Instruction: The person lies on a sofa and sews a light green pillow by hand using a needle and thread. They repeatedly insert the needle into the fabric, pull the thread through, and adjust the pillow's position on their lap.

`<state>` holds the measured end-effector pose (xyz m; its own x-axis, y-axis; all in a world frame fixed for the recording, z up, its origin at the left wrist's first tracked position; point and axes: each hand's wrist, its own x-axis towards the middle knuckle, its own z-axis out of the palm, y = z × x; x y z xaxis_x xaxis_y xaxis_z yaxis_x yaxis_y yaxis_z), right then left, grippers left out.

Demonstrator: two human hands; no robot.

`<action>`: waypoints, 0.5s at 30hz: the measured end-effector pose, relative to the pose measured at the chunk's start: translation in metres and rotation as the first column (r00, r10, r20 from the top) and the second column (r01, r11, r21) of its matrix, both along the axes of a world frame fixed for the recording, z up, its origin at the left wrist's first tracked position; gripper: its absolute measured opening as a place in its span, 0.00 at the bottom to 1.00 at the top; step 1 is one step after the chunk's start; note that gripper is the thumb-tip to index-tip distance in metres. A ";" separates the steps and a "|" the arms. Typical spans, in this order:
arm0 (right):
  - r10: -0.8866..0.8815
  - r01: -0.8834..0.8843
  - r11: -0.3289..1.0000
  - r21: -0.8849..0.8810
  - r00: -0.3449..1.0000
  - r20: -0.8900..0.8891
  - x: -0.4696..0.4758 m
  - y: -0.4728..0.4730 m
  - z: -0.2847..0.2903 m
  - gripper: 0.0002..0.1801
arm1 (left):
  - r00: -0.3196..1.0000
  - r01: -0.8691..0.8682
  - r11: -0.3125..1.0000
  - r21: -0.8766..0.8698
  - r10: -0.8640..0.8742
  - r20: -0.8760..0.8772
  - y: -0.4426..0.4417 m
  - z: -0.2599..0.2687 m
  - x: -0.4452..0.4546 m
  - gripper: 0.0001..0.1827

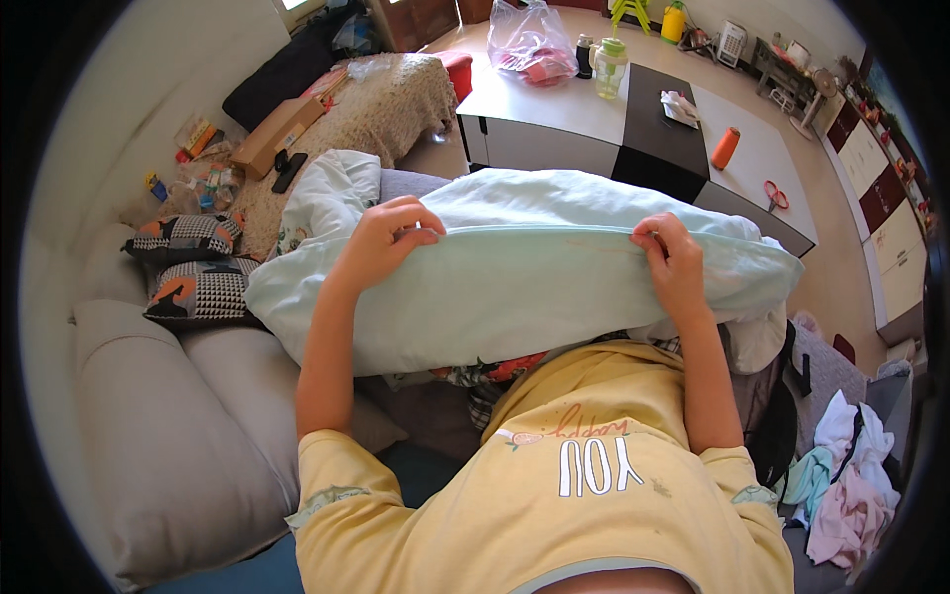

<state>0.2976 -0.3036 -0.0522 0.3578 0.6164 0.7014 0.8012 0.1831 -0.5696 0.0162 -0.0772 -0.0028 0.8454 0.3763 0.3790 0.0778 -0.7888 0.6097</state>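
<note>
A pale mint-green cloth point(512, 289), large like a bed cover, is spread across my lap and in front of me. My left hand point(397, 234) pinches its folded edge between thumb and fingertips. Further right along that same edge, my right hand point(672, 256) pinches it too. Between the two hands the edge runs nearly straight. Below the cloth a strip of red floral fabric point(512, 367) shows near my waist. What lies under the rest of the cloth is hidden.
Ahead stands a white and black coffee table point(549, 111) with an orange thread cone point(726, 148), red-handled scissors point(776, 194) and a green-lidded jug point(611, 68). Patterned cushions point(204, 289) lie on the sofa point(163, 416) at left. Crumpled clothes point(850, 475) are at right.
</note>
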 end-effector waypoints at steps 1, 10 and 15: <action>0.003 -0.003 1.000 -0.005 1.000 0.011 0.001 -0.001 0.000 0.07 | 1.000 0.000 1.000 -0.010 0.000 0.009 -0.001 0.001 -0.001 0.05; -0.013 0.013 1.000 -0.015 1.000 -0.019 0.000 -0.001 0.008 0.06 | 0.997 -0.068 0.997 0.026 0.067 0.032 -0.006 0.002 -0.005 0.06; -0.040 0.039 0.999 -0.030 0.998 -0.040 -0.002 -0.001 0.010 0.05 | 0.997 -0.044 0.971 0.236 0.056 -0.046 -0.003 0.005 0.004 0.08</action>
